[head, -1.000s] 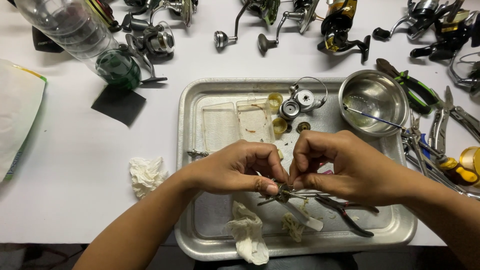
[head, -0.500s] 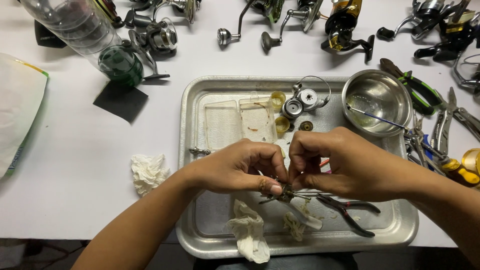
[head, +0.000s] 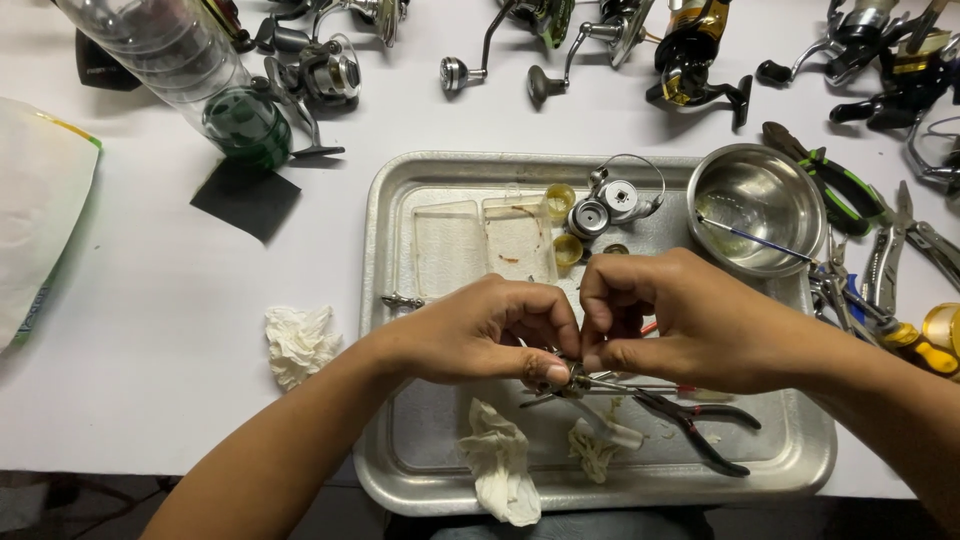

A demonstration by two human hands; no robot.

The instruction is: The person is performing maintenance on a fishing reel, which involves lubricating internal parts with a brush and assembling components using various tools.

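Over a metal tray (head: pixel 385 300), my left hand (head: pixel 480 330) and my right hand (head: pixel 690 320) meet fingertip to fingertip. Both pinch one small metal reel part (head: pixel 572 376) between thumbs and forefingers; most of it is hidden by my fingers. Just below the part lie black-handled pliers (head: pixel 700 430) on the tray. Crumpled tissue pieces (head: pixel 497 462) rest at the tray's near edge. A clear plastic box (head: pixel 482 245), small yellow caps (head: pixel 560 198) and a silver reel spool (head: pixel 612 203) sit in the tray's far half.
A steel bowl (head: pixel 757 200) with a thin brush stands at the tray's far right corner. Pliers and hand tools (head: pixel 870 270) lie to the right. Several fishing reels (head: pixel 690 55) line the far table edge. A clear bottle (head: pixel 190 75), black pad (head: pixel 245 198) and tissue wad (head: pixel 297 340) sit left.
My hands stay together on the small part, with only slight finger shifts. The view has drifted a little.
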